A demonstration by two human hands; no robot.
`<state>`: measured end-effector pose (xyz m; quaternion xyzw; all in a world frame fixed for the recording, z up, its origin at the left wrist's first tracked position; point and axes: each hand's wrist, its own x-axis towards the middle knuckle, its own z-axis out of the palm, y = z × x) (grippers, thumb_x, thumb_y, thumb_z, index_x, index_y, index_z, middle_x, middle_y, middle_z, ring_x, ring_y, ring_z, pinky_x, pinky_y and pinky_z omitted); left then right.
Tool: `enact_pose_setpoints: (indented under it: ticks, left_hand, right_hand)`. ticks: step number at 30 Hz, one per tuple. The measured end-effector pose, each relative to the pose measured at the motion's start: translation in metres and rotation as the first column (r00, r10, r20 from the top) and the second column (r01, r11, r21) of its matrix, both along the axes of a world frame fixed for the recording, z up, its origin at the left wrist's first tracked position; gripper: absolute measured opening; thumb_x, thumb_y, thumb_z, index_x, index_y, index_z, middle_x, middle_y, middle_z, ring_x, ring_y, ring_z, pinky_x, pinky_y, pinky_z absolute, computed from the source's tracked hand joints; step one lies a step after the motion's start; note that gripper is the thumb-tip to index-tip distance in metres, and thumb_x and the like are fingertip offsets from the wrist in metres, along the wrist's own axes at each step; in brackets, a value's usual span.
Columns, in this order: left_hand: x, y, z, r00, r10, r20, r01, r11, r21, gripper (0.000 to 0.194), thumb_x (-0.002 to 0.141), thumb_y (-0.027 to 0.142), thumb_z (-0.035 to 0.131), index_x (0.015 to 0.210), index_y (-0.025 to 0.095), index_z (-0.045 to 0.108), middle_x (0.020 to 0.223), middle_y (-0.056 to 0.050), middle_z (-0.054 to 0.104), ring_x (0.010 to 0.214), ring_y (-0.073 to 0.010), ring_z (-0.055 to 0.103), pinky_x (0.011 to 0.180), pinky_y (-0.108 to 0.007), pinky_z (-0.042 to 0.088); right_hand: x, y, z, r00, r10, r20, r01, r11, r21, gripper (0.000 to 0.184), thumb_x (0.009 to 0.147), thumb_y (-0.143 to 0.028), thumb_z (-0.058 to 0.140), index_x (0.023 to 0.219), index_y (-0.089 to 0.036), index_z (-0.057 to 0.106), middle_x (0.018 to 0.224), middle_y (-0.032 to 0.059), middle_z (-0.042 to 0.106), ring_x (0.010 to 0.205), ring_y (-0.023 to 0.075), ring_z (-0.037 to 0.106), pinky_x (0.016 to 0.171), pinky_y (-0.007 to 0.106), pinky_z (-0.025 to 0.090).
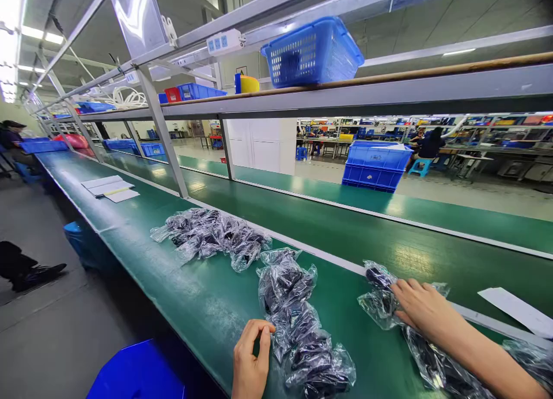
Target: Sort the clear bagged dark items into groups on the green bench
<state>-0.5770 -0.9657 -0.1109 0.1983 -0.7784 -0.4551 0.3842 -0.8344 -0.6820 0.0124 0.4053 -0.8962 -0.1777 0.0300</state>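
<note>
My left hand (252, 358) is at the near end of a row of clear plastic bags with dark items inside (298, 324). Its fingers are loosely curled, the thumb stands apart from them, and the fingertips are beside the bags' edge. At the right, my right hand (417, 304) grips a clear plastic bag with a dark item (378, 289), fingers bent over its top. Below that forearm lie more bagged dark items (436, 364), partly hidden by the arm. What the dark items are cannot be made out through the crinkled plastic.
Another heap of bagged items (216, 235) lies farther along the green bench (173, 272). Papers (108, 187) rest beyond it, and a white strip (518, 310) lies at the right. Overhead, a shelf holds a blue basket (313, 50). Stacked blue crates (375, 166) stand across the bench.
</note>
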Motion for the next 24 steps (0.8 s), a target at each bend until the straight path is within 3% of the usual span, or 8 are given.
enact_pose_setpoints:
  ticks: [3, 5, 8, 12, 15, 19, 22, 24]
  left_hand:
    - [0.001, 0.001, 0.003, 1.0, 0.019, -0.013, -0.019, 1.0, 0.011, 0.029, 0.101, 0.042, 0.049, 0.085, 0.025, 0.067, 0.087, 0.002, 0.068, 0.085, -0.0127, 0.064, 0.078, -0.022, 0.046]
    - [0.002, 0.002, 0.004, 1.0, 0.02, -0.007, -0.02, 0.999, 0.027, 0.029, 0.101, 0.043, 0.049, 0.086, 0.025, 0.067, 0.088, 0.001, 0.068, 0.085, -0.0132, 0.063, 0.079, -0.023, 0.046]
    - [0.003, 0.003, 0.005, 1.0, 0.019, 0.003, -0.019, 0.999, 0.051, 0.031, 0.101, 0.045, 0.048, 0.087, 0.024, 0.067, 0.089, 0.0, 0.068, 0.086, -0.0143, 0.063, 0.08, -0.025, 0.046]
    - [0.002, 0.003, 0.005, 1.0, 0.008, 0.019, -0.009, 0.997, 0.079, 0.033, 0.1, 0.047, 0.048, 0.087, 0.024, 0.067, 0.09, -0.001, 0.068, 0.088, -0.0153, 0.063, 0.081, -0.026, 0.045]
    - [0.002, 0.003, 0.005, 1.0, 0.002, 0.021, -0.004, 0.996, 0.087, 0.034, 0.1, 0.048, 0.047, 0.087, 0.024, 0.066, 0.091, -0.001, 0.068, 0.088, -0.0158, 0.063, 0.081, -0.027, 0.045]
    - [0.002, 0.005, 0.006, 1.0, -0.008, 0.025, 0.006, 0.995, 0.102, 0.034, 0.1, 0.048, 0.048, 0.086, 0.023, 0.066, 0.09, -0.001, 0.067, 0.088, -0.0166, 0.062, 0.081, -0.028, 0.044]
    - [0.003, 0.006, 0.007, 1.0, -0.004, 0.025, 0.001, 0.994, 0.112, 0.034, 0.1, 0.049, 0.048, 0.087, 0.023, 0.066, 0.09, -0.002, 0.067, 0.088, -0.0173, 0.062, 0.081, -0.029, 0.044]
    - [0.003, 0.005, 0.008, 1.0, -0.002, 0.028, -0.002, 0.994, 0.113, 0.034, 0.1, 0.049, 0.048, 0.087, 0.023, 0.066, 0.09, -0.001, 0.067, 0.088, -0.0171, 0.062, 0.081, -0.029, 0.044]
  right_hand:
    - [0.057, -0.023, 0.005, 0.877, 0.264, 0.402, -0.148, 0.943, -0.297, 0.033, 0.101, -0.037, 0.051, 0.126, -0.017, 0.058, 0.125, 0.0145, 0.063, 0.112, 0.0281, 0.063, 0.099, 0.049, 0.056]
    - [0.097, -0.043, -0.01, 0.763, 0.355, 0.54, -0.174, 0.918, -0.357, 0.035, 0.092, -0.035, 0.064, 0.123, -0.021, 0.056, 0.12, 0.0097, 0.065, 0.107, 0.0258, 0.064, 0.094, 0.044, 0.058]
    - [0.133, -0.056, -0.052, 0.818, 0.412, 0.402, -0.273, 0.892, -0.359, 0.035, 0.08, -0.015, 0.067, 0.114, -0.021, 0.058, 0.116, 0.0094, 0.067, 0.103, 0.0272, 0.066, 0.087, 0.041, 0.061]
    - [0.124, -0.027, -0.09, 0.855, 0.511, 0.089, -0.423, 0.786, -0.451, 0.034, 0.077, -0.005, 0.049, 0.105, -0.024, 0.052, 0.103, 0.005, 0.068, 0.084, 0.0184, 0.069, 0.07, 0.027, 0.06]
    - [0.091, 0.019, -0.077, 0.806, 0.564, -0.18, -0.577, 0.681, -0.451, 0.038, 0.077, -0.01, 0.045, 0.113, -0.021, 0.048, 0.098, 0.0068, 0.072, 0.079, 0.0164, 0.072, 0.064, 0.022, 0.059]
    - [0.065, 0.058, -0.036, 0.675, 0.508, -0.535, -0.708, 0.65, -0.276, 0.027, 0.082, -0.015, 0.043, 0.106, -0.019, 0.053, 0.076, 0.0066, 0.072, 0.061, 0.021, 0.069, 0.048, 0.029, 0.057]
    - [0.084, 0.028, -0.025, 0.728, 0.493, -0.476, -0.667, 0.669, -0.328, 0.023, 0.087, -0.023, 0.049, 0.11, -0.02, 0.056, 0.087, 0.0077, 0.073, 0.07, 0.0217, 0.071, 0.056, 0.03, 0.061]
    - [0.108, -0.012, -0.036, 0.801, 0.514, -0.307, -0.599, 0.672, -0.436, 0.037, 0.08, -0.019, 0.058, 0.116, -0.021, 0.055, 0.101, 0.0069, 0.072, 0.079, 0.019, 0.07, 0.063, 0.027, 0.062]
